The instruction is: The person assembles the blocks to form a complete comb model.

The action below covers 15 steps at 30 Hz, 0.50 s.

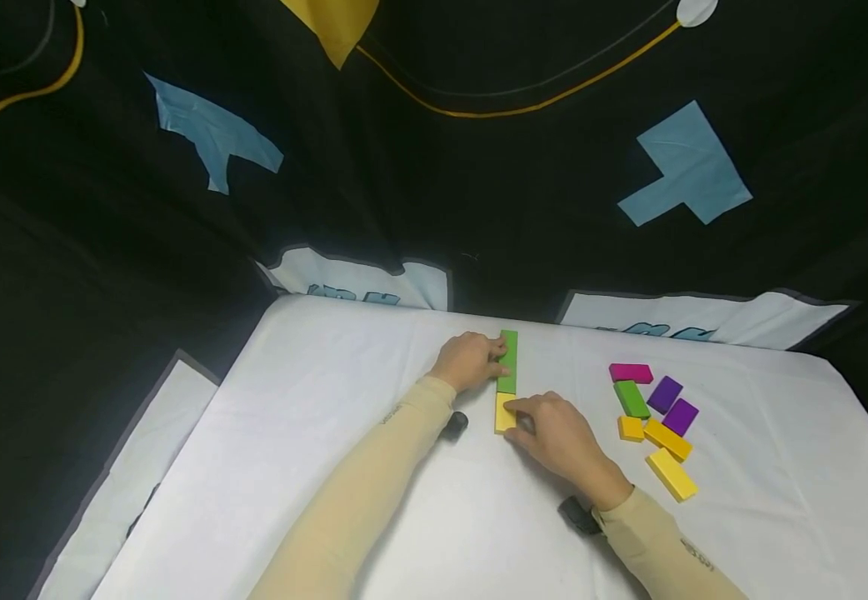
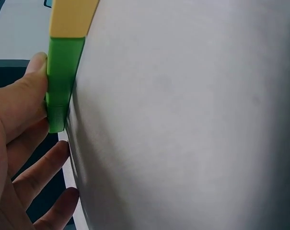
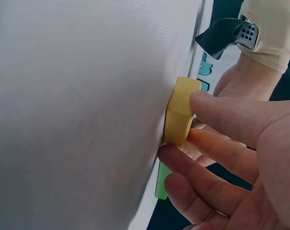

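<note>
Two beige sleeves came in from the bottom edge, lying over a white cloth-covered tabletop point(image 1: 344, 467). Behind it hung a black backdrop point(image 1: 434, 192) with pale blue T-shaped patches and yellow line markings.

Left hand point(image 1: 470, 360) rested on the tabletop just left of the green block point(image 1: 508, 362); in the left wrist view the thumb point(image 2: 27, 91) pressed flat on the block's side, the other fingers loosely extended below, not wrapped round it. Right hand point(image 1: 557, 433) sat just right of the yellow block point(image 1: 504, 412), pinching it: thumb tip on its top edge, fingers along the side in the right wrist view.

Green block was a long bar, its long axis running away from the person, far end pointing at the backdrop. Yellow block lay end to end with it on the near side, touching, same line. Both sat near the tabletop's middle.

Well apart to the right lay a loose cluster: magenta block point(image 1: 631, 372), a second green block point(image 1: 631, 398), two purple blocks point(image 1: 671, 405), small orange cube point(image 1: 631, 427), orange bar point(image 1: 668, 439), yellow bar point(image 1: 672, 474).
</note>
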Tool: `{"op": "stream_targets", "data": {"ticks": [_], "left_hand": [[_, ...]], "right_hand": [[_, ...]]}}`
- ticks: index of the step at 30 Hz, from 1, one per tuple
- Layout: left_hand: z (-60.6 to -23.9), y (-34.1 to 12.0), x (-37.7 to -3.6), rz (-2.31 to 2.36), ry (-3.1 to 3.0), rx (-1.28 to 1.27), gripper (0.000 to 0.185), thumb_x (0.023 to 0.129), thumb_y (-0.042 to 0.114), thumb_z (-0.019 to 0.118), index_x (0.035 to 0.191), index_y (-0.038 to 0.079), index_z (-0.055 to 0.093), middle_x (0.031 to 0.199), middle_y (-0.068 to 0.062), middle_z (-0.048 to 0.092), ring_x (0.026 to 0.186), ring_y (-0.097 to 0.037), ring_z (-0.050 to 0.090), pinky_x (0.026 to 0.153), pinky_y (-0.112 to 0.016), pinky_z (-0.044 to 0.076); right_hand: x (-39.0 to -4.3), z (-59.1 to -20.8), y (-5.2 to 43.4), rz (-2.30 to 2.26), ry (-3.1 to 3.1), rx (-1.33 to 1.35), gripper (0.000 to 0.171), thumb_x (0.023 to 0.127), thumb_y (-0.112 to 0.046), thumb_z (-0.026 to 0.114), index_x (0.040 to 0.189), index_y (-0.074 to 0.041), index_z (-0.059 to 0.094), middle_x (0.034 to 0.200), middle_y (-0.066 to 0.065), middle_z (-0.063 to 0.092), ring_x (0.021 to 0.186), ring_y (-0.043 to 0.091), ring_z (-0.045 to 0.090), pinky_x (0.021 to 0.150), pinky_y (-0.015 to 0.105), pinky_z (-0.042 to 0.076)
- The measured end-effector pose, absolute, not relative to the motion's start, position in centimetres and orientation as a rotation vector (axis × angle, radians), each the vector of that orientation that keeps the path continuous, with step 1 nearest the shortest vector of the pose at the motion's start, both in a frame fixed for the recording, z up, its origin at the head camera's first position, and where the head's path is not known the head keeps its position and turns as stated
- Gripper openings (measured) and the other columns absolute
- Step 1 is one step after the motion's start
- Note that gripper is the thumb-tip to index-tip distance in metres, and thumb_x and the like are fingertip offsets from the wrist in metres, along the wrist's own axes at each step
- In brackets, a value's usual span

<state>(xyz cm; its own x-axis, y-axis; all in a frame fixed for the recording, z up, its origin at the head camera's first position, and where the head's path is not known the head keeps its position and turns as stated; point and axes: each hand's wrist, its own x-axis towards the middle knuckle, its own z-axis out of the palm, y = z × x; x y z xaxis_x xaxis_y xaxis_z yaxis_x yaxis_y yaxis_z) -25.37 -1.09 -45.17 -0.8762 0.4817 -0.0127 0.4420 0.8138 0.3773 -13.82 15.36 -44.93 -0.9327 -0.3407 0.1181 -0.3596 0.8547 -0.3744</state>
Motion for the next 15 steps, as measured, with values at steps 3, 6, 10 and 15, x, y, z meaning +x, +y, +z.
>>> {"op": "stream_targets", "data": {"ticks": [3, 6, 10, 15], "left_hand": [[-45.23, -1.11, -25.41, 0.569, 2.888, 0.734, 0.044, 0.090, 0.043, 0.073, 0.129, 0.023, 0.068, 0.145, 0.009, 0.053, 0.133, -0.022, 0.053, 0.110, -0.037, 0.044], [-45.23, -1.12, -25.40, 0.572, 2.888, 0.732, 0.044, 0.090, 0.043, 0.073, 0.129, 0.022, 0.068, 0.145, 0.009, 0.053, 0.133, -0.022, 0.053, 0.110, -0.037, 0.044], [-45.17, -1.12, -25.31, 0.574, 2.888, 0.729, 0.044, 0.090, 0.042, 0.073, 0.130, 0.022, 0.068, 0.145, 0.009, 0.053, 0.133, -0.022, 0.053, 0.109, -0.038, 0.044], [-45.15, -1.16, -25.26, 0.581, 2.888, 0.730, 0.045, 0.090, 0.042, 0.073, 0.130, 0.022, 0.068, 0.145, 0.009, 0.054, 0.133, -0.022, 0.053, 0.109, -0.037, 0.045]], "right_hand": [[-13.86, -44.93, 15.30, 0.615, -2.981, 0.562, 0.034, 0.082, -0.019, 0.084, 0.113, -0.007, 0.076, 0.105, 0.007, 0.075, 0.092, 0.024, 0.065, 0.081, 0.040, 0.056], [-13.91, -44.95, 15.26, 0.614, -2.988, 0.551, 0.035, 0.082, -0.020, 0.084, 0.114, -0.007, 0.076, 0.105, 0.006, 0.075, 0.092, 0.023, 0.065, 0.081, 0.039, 0.056], [-13.94, -44.94, 15.23, 0.610, -2.992, 0.539, 0.035, 0.082, -0.020, 0.084, 0.113, -0.008, 0.076, 0.101, 0.005, 0.075, 0.086, 0.020, 0.062, 0.076, 0.036, 0.055], [-13.97, -44.92, 15.21, 0.606, -2.991, 0.536, 0.035, 0.081, -0.020, 0.085, 0.113, -0.008, 0.076, 0.098, 0.003, 0.075, 0.083, 0.018, 0.061, 0.073, 0.034, 0.054]]}}
